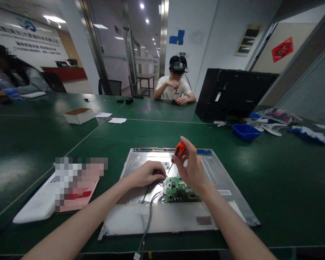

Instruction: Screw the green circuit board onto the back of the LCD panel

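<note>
An orange and black screwdriver (179,149) is held in my right hand (193,170), its thin shaft slanting down and left. The tip points at the upper left corner of a green circuit board (176,192). Beside that corner my left hand (151,171) is closed in a pinch; what its fingers hold, if anything, is hidden. The board rests on a flat silver metal panel (130,216) with a blue strip along its far edge. Grey cables (149,220) run from the board's left side over the panel's near edge, ending in a white connector (137,255).
Left of the panel lie a white case (38,202) and a pink booklet (82,195). Farther off are a cardboard box (79,116), papers (117,120), a black monitor housing (233,94) and a blue tray (246,132). A person (176,85) sits opposite; another is far left.
</note>
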A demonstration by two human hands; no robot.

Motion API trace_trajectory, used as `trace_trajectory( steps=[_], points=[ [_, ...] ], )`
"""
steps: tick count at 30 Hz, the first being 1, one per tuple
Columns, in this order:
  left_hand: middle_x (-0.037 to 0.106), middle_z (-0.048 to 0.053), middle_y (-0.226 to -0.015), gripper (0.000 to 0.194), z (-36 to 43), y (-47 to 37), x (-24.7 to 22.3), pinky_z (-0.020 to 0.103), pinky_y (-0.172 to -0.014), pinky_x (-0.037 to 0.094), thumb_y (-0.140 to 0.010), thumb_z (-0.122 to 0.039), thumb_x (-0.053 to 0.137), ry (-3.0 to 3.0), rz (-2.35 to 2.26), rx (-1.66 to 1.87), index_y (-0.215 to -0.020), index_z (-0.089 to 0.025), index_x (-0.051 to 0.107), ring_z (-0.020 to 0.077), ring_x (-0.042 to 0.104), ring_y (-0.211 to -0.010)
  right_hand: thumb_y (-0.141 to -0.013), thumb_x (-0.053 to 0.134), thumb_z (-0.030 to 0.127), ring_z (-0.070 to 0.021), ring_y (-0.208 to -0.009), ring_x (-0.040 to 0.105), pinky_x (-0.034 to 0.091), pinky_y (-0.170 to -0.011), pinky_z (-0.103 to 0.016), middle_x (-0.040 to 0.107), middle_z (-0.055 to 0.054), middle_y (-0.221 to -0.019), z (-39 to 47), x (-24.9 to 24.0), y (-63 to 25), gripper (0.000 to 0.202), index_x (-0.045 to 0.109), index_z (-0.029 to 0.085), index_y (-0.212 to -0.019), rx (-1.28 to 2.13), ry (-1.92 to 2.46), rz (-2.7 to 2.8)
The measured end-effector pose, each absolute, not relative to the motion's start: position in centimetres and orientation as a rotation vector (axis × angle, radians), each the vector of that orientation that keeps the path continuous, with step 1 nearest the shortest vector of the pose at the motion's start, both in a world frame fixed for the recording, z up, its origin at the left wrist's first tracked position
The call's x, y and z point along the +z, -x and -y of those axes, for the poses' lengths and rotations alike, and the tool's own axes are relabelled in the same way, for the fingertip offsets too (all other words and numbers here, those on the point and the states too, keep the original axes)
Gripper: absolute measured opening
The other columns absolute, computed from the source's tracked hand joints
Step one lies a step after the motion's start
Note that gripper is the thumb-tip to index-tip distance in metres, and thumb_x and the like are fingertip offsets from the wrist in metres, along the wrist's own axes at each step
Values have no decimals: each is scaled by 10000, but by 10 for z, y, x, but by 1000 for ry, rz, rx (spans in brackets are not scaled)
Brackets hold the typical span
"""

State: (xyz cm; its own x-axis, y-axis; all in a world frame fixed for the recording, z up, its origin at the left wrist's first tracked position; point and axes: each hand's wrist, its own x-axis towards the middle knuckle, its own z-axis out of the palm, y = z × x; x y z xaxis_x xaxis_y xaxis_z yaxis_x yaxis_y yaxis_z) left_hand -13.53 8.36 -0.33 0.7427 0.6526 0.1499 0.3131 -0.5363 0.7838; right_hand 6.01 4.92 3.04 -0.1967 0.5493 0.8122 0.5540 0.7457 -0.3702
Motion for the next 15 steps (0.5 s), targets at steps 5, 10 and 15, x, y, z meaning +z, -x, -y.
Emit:
trace_trajectory(
  steps=[5,10,15],
  points=[
    [655,26,-786,59,-84,137,-5,238,-658,454,-844,-131,607,-2148,-687,549,-864,-141,662,138,591,-710,-928,473,200,-130,-597,542,460,-506,-262,556,-11,-821,-49,24,-54,591,200,255,-1450,29,806,1892],
    [664,22,-764,49,-86,137,-7,239,-663,460,-835,-147,631,-2141,-687,565,-834,-148,680,139,596,-703,-928,466,201,-131,-597,553,458,-501,-257,553,-5,-817,-50,19,-52,588,198,264,-1448,81,820,1874],
    [694,29,-790,60,-88,138,-9,252,-706,476,-832,-165,653,-2111,-678,582,-829,-162,712,148,620,-741,-926,473,207,-131,-594,542,455,-497,-258,550,-9,-830,-50,17,-51,593,201,273,-1449,91,819,1866]
  ],
)
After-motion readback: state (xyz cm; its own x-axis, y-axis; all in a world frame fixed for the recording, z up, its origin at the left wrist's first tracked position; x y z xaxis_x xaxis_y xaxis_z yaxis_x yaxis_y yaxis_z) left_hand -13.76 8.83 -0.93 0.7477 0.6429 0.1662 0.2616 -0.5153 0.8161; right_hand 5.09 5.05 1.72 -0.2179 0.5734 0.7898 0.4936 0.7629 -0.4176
